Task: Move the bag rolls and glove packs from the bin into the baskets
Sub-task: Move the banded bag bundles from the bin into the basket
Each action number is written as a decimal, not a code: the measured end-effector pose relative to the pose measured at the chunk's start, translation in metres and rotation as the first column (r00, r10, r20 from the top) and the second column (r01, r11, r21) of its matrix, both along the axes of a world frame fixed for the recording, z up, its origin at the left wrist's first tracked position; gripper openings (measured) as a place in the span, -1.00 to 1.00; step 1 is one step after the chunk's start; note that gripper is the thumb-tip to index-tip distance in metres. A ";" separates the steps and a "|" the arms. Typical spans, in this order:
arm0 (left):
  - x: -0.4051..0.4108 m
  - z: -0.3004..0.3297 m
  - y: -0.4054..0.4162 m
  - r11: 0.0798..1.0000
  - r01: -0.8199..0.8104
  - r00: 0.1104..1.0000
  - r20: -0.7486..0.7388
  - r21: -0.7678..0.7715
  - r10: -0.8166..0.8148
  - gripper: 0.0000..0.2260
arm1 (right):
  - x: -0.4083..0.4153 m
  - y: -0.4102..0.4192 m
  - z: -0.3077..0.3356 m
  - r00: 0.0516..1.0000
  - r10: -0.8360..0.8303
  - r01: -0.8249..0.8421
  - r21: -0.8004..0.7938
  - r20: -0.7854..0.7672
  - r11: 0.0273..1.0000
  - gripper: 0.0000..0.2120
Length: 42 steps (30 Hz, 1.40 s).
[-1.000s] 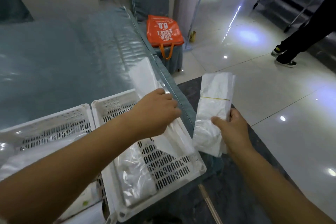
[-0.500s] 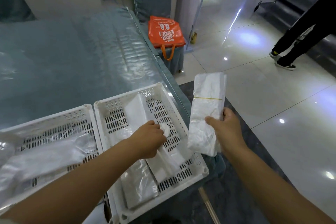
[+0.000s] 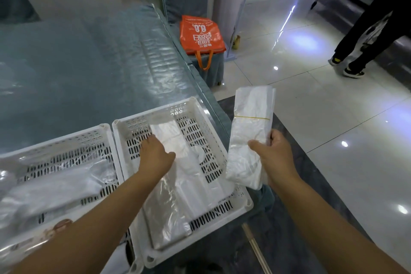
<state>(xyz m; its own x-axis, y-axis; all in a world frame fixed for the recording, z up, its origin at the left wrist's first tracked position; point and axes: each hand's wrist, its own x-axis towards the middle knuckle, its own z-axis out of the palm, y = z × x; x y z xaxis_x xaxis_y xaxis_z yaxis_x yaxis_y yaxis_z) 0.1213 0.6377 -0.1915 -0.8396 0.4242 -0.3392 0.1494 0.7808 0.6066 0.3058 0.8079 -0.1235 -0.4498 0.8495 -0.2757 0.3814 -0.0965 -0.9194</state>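
Note:
Two white slotted baskets stand side by side at the table's near edge. My left hand (image 3: 155,155) reaches into the right basket (image 3: 224,138) and lies on a flat white bag pack (image 3: 178,140), fingers curled over its left edge. Beside that, a clear pack (image 3: 164,213) lies in the same basket. The left basket (image 3: 66,137) holds clear plastic packs (image 3: 55,184). To the right, beyond the table edge, my right hand (image 3: 274,155) grips a bundle of clear bags (image 3: 251,122) bound with a yellow rubber band, held upright. No bin is in view.
The table (image 3: 89,62) has a blue-grey cloth under clear film. An orange shopping bag (image 3: 200,33) sits on a covered chair past the table's far right side. A person's legs (image 3: 367,35) cross the glossy tiled floor at the back right. A thin wooden stick (image 3: 258,249) lies below.
My left hand lowered the white pack from above the table edge into the right basket, then slid up and left along it. My right hand kept its bundle nearly still.

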 end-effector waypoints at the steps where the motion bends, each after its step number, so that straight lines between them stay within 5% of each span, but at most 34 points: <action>1: 0.001 -0.001 0.001 0.998 -0.043 0.995 0.096 0.049 0.038 -0.46 | -0.002 -0.001 0.000 1.000 0.006 -0.006 0.000 0.000 1.000 -0.78; 4: 0.013 0.001 0.010 0.957 -0.195 0.944 0.305 0.214 0.124 -0.54 | -0.007 -0.004 0.000 1.000 0.031 -0.031 0.002 -0.001 1.000 -0.80; 12: 0.050 -0.002 0.027 0.861 -0.353 0.873 0.461 0.367 0.161 -0.74 | -0.010 -0.007 0.005 0.998 0.057 -0.058 0.024 0.030 0.998 -0.77; 17: 0.060 -0.005 0.023 0.932 -0.160 0.887 0.462 0.326 -0.009 -0.58 | -0.019 -0.013 0.006 0.995 0.084 -0.085 0.019 0.048 0.996 -0.72; 21: 0.045 -0.003 0.002 0.974 0.116 0.939 0.297 0.197 -0.172 -0.62 | -0.025 -0.021 0.004 0.991 0.128 -0.128 0.001 0.037 0.992 -0.77; 24: 0.022 0.005 -0.029 0.968 0.242 0.970 0.010 0.066 -0.243 -0.64 | -0.028 -0.032 0.001 0.984 0.177 -0.176 -0.021 0.027 0.984 -0.78; 27: 0.007 0.006 -0.056 0.850 0.509 0.806 -0.270 -0.140 -0.527 -0.56 | -0.034 -0.048 -0.007 0.967 0.251 -0.249 -0.043 0.050 0.968 -0.77; 30: 0.014 0.000 -0.070 0.502 0.811 0.423 -0.291 -0.301 -0.858 -0.50 | -0.042 -0.065 -0.016 0.954 0.290 -0.285 -0.072 0.080 0.956 -0.77; 32: 0.021 -0.003 -0.073 0.373 0.871 0.288 -0.282 -0.320 -0.915 -0.49 | -0.045 -0.072 -0.021 0.945 0.307 -0.301 -0.067 0.113 0.951 -0.78; 38: 0.028 0.001 -0.072 0.291 0.825 0.097 -0.385 -0.485 -0.918 -0.63 | -0.041 -0.080 -0.027 0.915 0.340 -0.348 -0.001 0.215 0.937 -0.74; 42: 0.027 0.011 -0.075 0.288 0.803 0.102 -0.357 -0.521 -0.929 -0.76 | -0.037 -0.083 -0.032 0.895 0.368 -0.381 0.004 0.253 0.925 -0.76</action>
<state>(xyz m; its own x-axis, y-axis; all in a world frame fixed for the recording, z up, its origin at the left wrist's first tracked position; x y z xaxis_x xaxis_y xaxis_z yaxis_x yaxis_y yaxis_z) 0.1480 0.5627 -0.1800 0.0566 0.9813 -0.1842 0.9984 -0.0557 0.0100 0.2688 0.7252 -0.1560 -0.6619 0.6476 -0.3774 0.5919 0.1426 -0.7933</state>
